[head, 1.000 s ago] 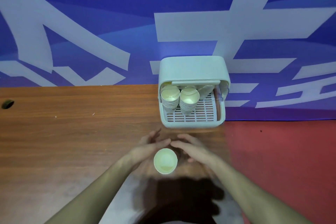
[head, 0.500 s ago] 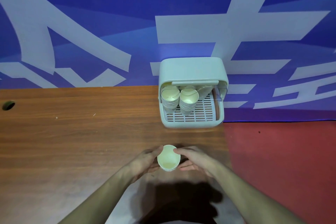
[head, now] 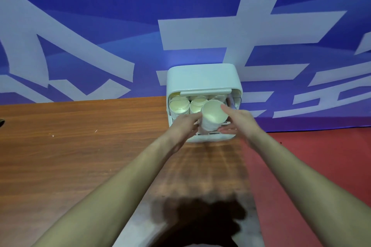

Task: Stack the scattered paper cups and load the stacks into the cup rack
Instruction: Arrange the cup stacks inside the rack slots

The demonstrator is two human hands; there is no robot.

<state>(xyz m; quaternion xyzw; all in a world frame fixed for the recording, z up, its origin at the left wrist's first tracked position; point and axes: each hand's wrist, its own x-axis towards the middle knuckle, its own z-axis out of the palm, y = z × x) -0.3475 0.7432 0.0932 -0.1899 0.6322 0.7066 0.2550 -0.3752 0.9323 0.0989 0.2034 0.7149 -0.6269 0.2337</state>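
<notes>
A blue banner [head: 100,26] backs the wooden counter [head: 80,146]. At its far right edge stands the white cup rack [head: 202,78], two cup stacks [head: 179,106] inside. Left hand [head: 184,126] and right hand [head: 239,120] each grasp a tilted third stack [head: 212,118] at the rack's mouth.
</notes>
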